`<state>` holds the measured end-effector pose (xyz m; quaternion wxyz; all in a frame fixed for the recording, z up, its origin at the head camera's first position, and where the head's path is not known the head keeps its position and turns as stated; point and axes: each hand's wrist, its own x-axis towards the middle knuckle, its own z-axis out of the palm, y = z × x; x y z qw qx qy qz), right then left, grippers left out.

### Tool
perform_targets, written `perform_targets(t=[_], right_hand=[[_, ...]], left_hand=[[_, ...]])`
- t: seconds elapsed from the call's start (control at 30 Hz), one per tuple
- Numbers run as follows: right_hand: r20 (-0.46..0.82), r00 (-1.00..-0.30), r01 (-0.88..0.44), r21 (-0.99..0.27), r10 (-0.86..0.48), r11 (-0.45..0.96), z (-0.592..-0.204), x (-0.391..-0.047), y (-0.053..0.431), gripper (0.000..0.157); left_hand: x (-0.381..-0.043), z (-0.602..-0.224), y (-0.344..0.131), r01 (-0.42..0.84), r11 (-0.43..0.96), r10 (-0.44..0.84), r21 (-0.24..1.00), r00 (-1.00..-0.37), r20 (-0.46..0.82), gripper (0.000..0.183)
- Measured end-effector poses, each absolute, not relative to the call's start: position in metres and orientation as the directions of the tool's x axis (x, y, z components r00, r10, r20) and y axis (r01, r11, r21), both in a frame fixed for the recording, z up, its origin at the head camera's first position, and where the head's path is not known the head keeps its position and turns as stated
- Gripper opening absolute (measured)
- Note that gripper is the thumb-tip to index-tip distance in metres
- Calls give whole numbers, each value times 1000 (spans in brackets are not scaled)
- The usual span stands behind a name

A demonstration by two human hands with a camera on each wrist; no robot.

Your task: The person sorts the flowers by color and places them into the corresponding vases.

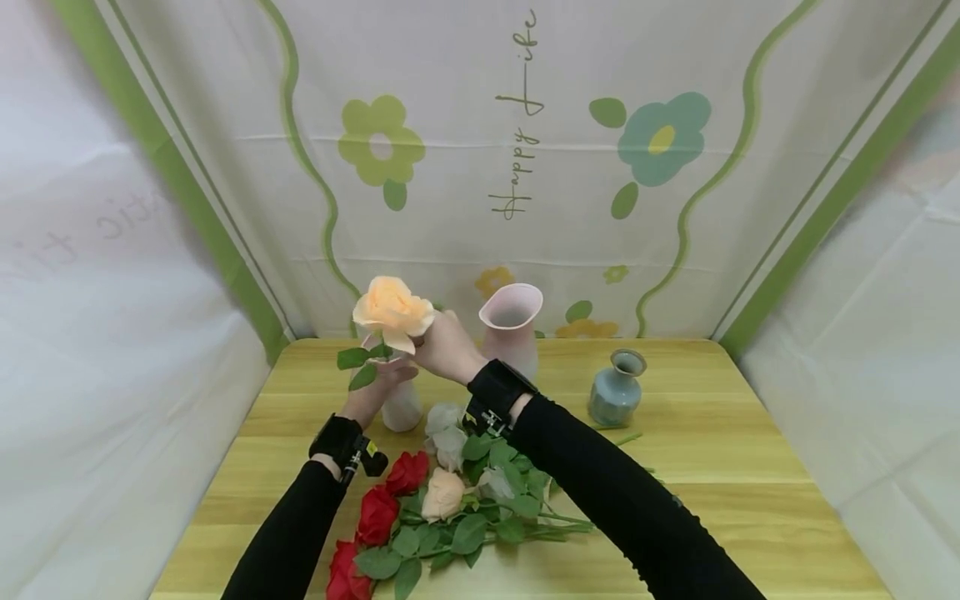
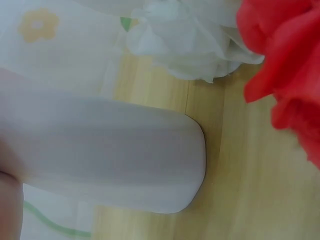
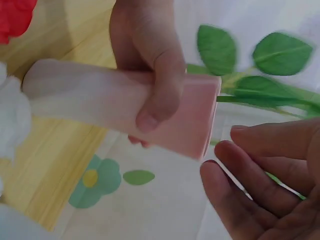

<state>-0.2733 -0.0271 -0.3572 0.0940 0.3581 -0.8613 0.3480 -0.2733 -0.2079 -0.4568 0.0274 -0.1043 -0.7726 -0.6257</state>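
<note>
A slim pink-and-white vase [image 3: 90, 95] is gripped near its mouth by my left hand [image 1: 378, 390], the thumb [image 3: 162, 100] lying across its side. From the vase rises a peach rose [image 1: 393, 310], its leafy green stem [image 3: 240, 100] leaning at the rim. My right hand [image 1: 447, 346] is beside the bloom. In the right wrist view its fingers [image 3: 265, 195] are loosely bent near the vase mouth, and no stem shows pinched between the fingertips. The vase's foot [image 2: 185, 165] appears close to the tabletop; contact is unclear.
Red roses [image 1: 377, 515], a pale peach rose [image 1: 444, 495] and white roses [image 1: 446, 437] lie in front on the wooden table [image 1: 247, 500]. A wider pink vase [image 1: 512, 333] and a small blue-grey vase [image 1: 615, 390] stand to the right. Printed fabric [image 1: 450, 83] encloses the table.
</note>
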Motion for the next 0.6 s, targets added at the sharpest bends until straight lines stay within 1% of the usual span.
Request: perform_targets(t=[0.03, 0.07, 0.13, 0.23, 0.3, 0.43, 0.53, 0.6], right_hand=[[400, -735, -674, -524, -547, 521, -357, -273, -24, 32], [386, -748, -658, -534, -539, 531, -358, -272, -21, 33], [332, -777, -618, -569, -535, 543, -358, -268, -16, 20], [240, -793, -574, -603, -560, 554, -358, -260, -10, 5], [186, -781, -568, -607, -596, 555, -359, -253, -5, 11], [115, -755, -566, -613, -646, 552, -362, -242, 8, 9], [93, -755, -544, -641, -649, 541, -365, -235, 20, 9], [104, -756, -539, -659, -646, 525, -367, -233, 28, 9]], left_hand=[[-273, -457, -207, 211, 193, 124, 958, -974, 189, 51], [-272, -458, -207, 242, 165, 128, 956, -966, 223, 57], [-271, -461, -208, 250, 119, 135, 961, -963, 234, 63], [-271, -464, -208, 261, 53, 150, 964, -956, 251, 73], [-270, -466, -208, 237, 17, 146, 971, -962, 232, 77], [-269, -465, -208, 213, 9, 141, 977, -968, 210, 80], [-268, -463, -208, 194, 11, 141, 981, -972, 190, 81], [-268, -461, -208, 190, 12, 140, 982, -972, 187, 81]])
